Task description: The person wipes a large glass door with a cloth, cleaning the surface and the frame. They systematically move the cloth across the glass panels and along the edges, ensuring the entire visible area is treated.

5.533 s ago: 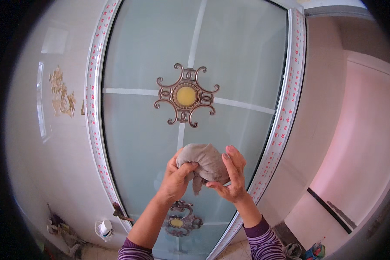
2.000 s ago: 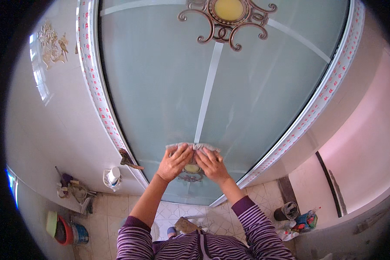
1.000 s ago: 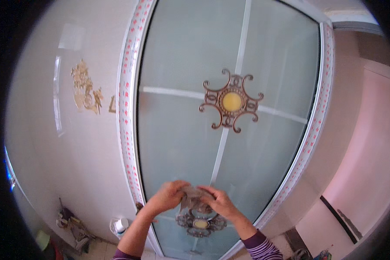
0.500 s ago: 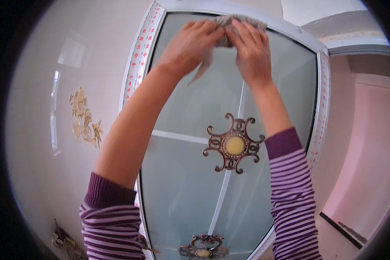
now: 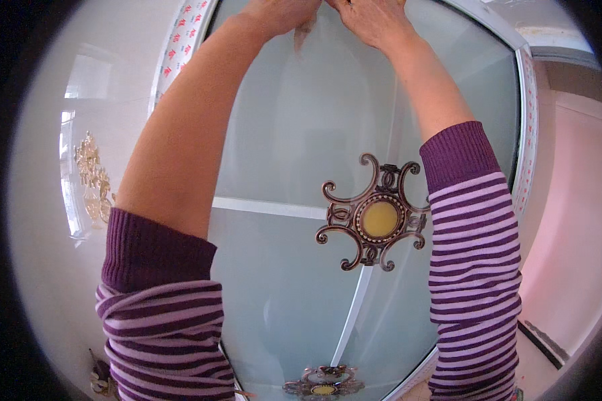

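Observation:
Both my arms, in purple striped sleeves pushed up off the forearms, reach to the top of a frosted glass door point(image 5: 274, 281). My left hand point(image 5: 284, 13) is closed at the upper edge of the view, its fingertips cut off. A limp tip of a greyish cloth point(image 5: 304, 35) hangs below it against the glass; the rest of the cloth is out of view. Close by on the right, my right hand point(image 5: 376, 19) is bent inward, fingers curled toward the cloth and partly cut off. A bronze scrollwork ornament point(image 5: 381, 219) with a yellow centre sits on the glass between my forearms.
White film with red print covers the door frame point(image 5: 180, 37). A second ornament point(image 5: 323, 389) is low on the glass. On the left, glossy wall tiles point(image 5: 40, 200) carry a gold floral decoration point(image 5: 92, 175). A doorway with a pinkish surface point(image 5: 575, 200) is at right.
My hands have moved up relative to the view, taking most of the cloth past its upper edge. The ornament appears larger and closer, and the door fills more of the view.

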Tool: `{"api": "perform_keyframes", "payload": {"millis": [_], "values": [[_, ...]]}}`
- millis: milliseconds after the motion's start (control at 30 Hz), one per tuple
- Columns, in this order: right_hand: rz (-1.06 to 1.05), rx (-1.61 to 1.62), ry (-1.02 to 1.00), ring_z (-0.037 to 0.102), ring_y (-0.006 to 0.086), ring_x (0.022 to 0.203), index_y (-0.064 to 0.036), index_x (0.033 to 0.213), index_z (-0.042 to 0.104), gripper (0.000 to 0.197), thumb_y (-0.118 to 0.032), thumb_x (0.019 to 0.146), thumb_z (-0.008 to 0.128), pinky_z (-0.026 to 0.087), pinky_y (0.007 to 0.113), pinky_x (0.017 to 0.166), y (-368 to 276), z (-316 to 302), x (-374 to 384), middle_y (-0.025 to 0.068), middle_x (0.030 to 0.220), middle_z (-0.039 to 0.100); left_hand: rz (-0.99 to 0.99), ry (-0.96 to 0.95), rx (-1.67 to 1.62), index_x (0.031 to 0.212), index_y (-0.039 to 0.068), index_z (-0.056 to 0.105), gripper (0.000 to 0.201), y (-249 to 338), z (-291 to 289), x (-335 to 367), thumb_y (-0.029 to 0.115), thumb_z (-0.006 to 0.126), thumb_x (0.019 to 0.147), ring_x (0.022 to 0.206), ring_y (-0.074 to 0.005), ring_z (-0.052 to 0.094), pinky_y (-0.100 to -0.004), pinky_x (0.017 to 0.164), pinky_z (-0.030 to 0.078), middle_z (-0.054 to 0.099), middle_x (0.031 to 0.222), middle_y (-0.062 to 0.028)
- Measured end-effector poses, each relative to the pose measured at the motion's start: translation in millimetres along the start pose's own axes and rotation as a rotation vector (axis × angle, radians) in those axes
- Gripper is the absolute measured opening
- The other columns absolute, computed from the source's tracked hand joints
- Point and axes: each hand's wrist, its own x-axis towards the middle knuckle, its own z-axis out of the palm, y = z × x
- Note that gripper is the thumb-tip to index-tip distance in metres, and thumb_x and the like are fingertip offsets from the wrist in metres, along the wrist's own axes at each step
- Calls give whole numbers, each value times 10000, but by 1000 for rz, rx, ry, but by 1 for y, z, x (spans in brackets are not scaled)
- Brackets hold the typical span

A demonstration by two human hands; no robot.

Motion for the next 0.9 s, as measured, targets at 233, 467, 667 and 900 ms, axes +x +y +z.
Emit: {"api": "perform_keyframes", "payload": {"millis": [233,467,667,900], "values": [[68,-8,28,373,383,1309,-137,1237,573,398,-389,943,483,276,616,1019,-31,-15,-27,167,1384,453,62,-18,78,1296,90,487,410,0,-8,-32,83,508,887,1303,-356,399,-462,1083,322,446,1392,-169],[7,0,58,415,411,1261,-134,1250,578,446,-436,940,471,289,625,985,-70,-23,-75,208,1337,474,-42,-130,26,1360,133,431,453,41,-55,-93,96,475,910,1369,-351,310,-478,1125,240,368,1463,-149],[-3,71,-64,403,415,1264,-123,1266,566,453,-389,899,573,298,626,989,-121,-57,-128,212,1372,430,-135,-244,89,1376,141,423,489,81,-90,-159,69,510,900,1395,-326,279,-474,1157,214,332,1487,-139],[-3,60,-158,397,405,1267,-144,1292,537,488,-329,850,632,317,627,993,-166,-93,-186,192,1392,408,-258,-349,32,1369,164,417,593,138,-133,-211,13,574,817,1406,-310,256,-467,1174,199,299,1503,-119]]}}
